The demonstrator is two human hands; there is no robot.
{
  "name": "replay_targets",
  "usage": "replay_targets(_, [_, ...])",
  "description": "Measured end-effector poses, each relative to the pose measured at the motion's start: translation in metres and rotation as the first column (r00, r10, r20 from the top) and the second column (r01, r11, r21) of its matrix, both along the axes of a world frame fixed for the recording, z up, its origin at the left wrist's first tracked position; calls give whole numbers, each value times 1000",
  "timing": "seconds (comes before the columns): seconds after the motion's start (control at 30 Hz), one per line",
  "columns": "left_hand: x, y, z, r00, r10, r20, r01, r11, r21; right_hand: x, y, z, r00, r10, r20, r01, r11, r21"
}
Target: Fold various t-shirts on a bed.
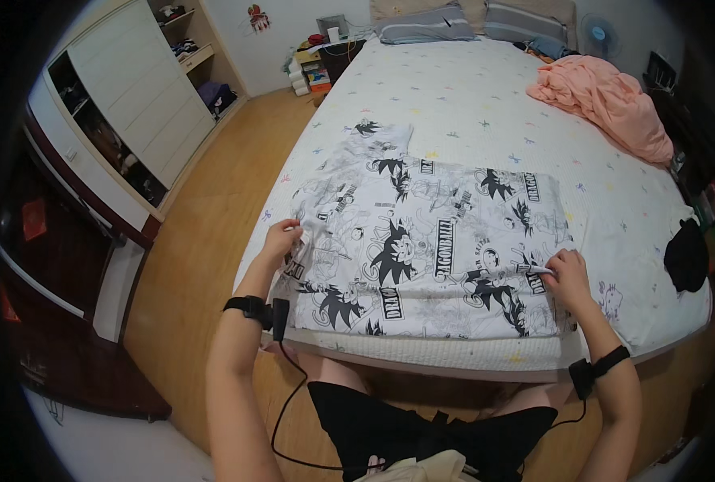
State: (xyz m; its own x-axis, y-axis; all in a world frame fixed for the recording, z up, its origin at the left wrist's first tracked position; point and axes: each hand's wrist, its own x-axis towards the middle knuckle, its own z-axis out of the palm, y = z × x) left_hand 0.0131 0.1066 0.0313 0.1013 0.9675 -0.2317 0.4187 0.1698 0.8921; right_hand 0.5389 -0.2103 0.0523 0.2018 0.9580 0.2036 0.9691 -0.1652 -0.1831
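Observation:
A white shirt [417,241] with a black cartoon print lies spread on the bed's near end, one sleeve pointing up and left. At its left edge, my left hand [283,240] pinches a bunched bit of the fabric between thumb and fingers. My right hand [567,274] grips a raised fold of the same cloth near its right edge. The lower part of the garment lies along the mattress edge. Both wrists wear black straps with small devices and cables.
The bed [472,102] has a white quilted cover. A peach blanket [604,105] is heaped at the right, with a black cloth item [687,255] nearer. Grey pillows [426,25] lie at the far end. A wardrobe [140,90] stands left across the wooden floor [212,241].

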Motion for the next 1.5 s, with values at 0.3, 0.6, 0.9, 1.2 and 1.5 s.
replay_targets(0.3, [2,13,48,992,13,124,29,945,-325,20,-11,25,538,-189,-822,59,981,-187])
replay_targets(0.6, [24,23,63,879,-177,442,186,982,23,34,-7,-2,358,-161,-920,227,970,-81])
replay_targets(0.9, [26,37,-1,971,36,-236,26,967,252,42,14,-37,681,-200,-704,460,865,200])
replay_targets(1.2, [-21,-40,-11,966,122,-226,-103,990,95,35,-28,-53,574,-221,-789,482,869,107])
replay_targets(1.5, [-81,-75,12,955,-183,-232,134,969,-210,23,-72,-62,730,-142,-669,340,924,175])
